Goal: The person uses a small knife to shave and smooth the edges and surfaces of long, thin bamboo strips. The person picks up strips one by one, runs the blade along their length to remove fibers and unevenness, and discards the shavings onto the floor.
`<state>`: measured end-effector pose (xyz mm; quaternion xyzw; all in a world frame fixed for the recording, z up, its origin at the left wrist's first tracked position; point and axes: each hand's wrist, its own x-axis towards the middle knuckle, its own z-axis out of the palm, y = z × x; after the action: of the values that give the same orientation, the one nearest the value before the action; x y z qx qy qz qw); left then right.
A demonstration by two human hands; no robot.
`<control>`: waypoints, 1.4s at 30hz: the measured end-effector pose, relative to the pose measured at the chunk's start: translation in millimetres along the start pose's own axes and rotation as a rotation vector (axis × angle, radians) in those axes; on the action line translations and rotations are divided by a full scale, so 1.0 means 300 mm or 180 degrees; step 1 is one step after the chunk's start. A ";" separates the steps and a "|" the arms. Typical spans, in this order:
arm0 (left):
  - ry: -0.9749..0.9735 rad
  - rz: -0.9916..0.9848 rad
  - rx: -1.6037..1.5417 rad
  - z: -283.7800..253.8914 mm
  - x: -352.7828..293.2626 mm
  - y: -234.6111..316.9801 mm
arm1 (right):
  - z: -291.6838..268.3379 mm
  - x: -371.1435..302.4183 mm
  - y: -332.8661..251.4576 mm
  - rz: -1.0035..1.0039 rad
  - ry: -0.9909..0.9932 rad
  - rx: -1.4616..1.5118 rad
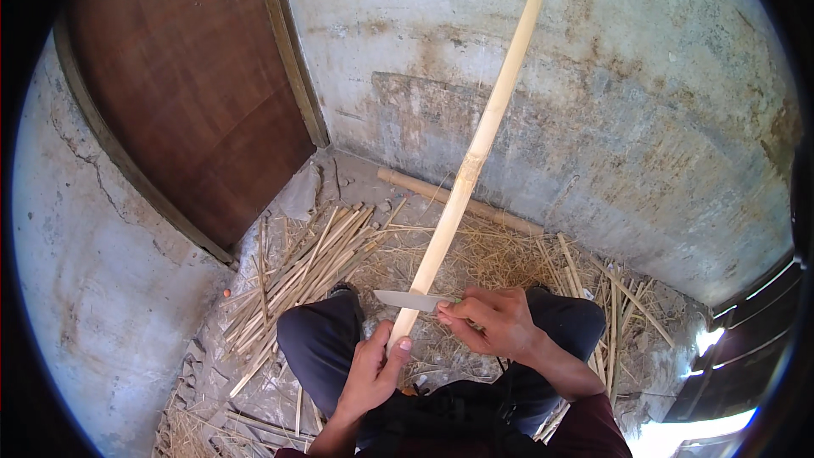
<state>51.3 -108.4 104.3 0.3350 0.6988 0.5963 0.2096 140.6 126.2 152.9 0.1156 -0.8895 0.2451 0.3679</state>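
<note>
The left hand (370, 371) is wrapped around the near end of a long, pale bamboo strip (443, 237), its thumb lying along the strip and its fingers curled about the other side. The right hand (493, 322) grips a knife (398, 298) by the handle end, most of the handle hidden in the fingers. The blade lies crosswise over the strip just beyond the left hand, its tip pointing left; whether the edge bites into the strip is too small to tell.

The strip sits between the person's knees — both in dark trousers (318, 346) — and slants up and away to the right, running out of view at the upper edge. A darker node marks it partway along. A maroon sleeve (591, 430) covers the upper part of the right arm.

On the floor, a loose pile of thin split sticks (309, 267) lies to the left, with more split lengths (613, 318) to the right. Straw-like shavings (504, 263) are scattered between them. A round bamboo pole (514, 220) rests along the foot of the stained, grey-white wall (644, 93), passing behind the strip. At the upper left stands a brown door (182, 76) in a wooden frame — a pale, crumpled sheet (300, 192) lies near its lower corner.
</note>
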 end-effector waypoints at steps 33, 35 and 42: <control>0.0353 0.0125 0.0890 0.045 -0.031 0.125 | -0.032 -0.013 -0.019 -0.0224 0.0108 -0.0308; 0.0362 0.0169 0.0891 0.046 -0.030 0.118 | -0.034 -0.012 -0.016 -0.0311 0.0088 -0.0291; 0.0189 0.0226 0.0858 0.043 -0.031 0.131 | -0.034 -0.024 0.011 -0.0448 0.0219 -0.0327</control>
<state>75.1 -103.6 138.9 0.3668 0.7661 0.5137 0.1207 150.6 134.5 152.8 0.1502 -0.8774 0.1765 0.4201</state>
